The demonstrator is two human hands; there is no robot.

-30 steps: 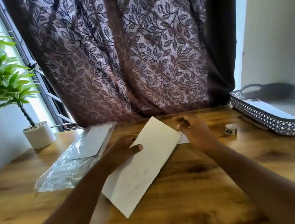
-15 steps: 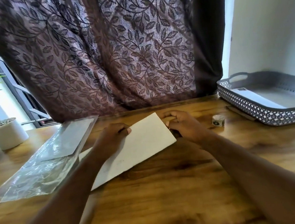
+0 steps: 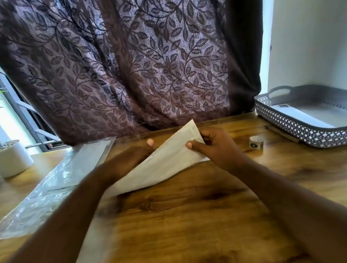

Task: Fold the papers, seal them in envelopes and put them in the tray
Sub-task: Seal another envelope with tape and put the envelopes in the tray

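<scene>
Holds white paper [image 3: 166,163] tilted over the middle of the bench [image 3: 196,223]; pinches its far right corner with right hand [image 3: 217,148], grips its left edge with blurred left hand [image 3: 133,159]. Shows grey tray [image 3: 305,133] far right.

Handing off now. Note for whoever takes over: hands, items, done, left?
Left hand: holds the left side of the paper; blurred.
Right hand: pinches its far right corner; paper tilted up off the table.
Tray at right holds one white envelope.
Plastic pack lies at left; small roll beside the tray.
Done: one envelope in the tray, it seems.
Left: finish folding or filling this piece (cannot tell which), seal, put in tray.
</scene>
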